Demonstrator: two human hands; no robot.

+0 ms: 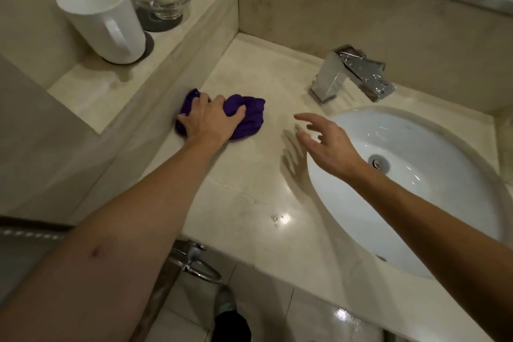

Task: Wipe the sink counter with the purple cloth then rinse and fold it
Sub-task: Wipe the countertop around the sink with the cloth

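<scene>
1. Where the left hand (211, 119) presses down, the purple cloth (247, 114) is bunched on the tabletop (249, 189), its middle hidden under curled fingers gripping it.
2. The right hand (324, 144) is held with fingers spread apart, holding nothing, above the rim of the sink (433, 158) right of the cloth.
3. The faucet (352, 75) beyond the right hand is partly blurred by glare.
4. No writing can be read on the mug (102, 19) beyond the left hand.
</scene>
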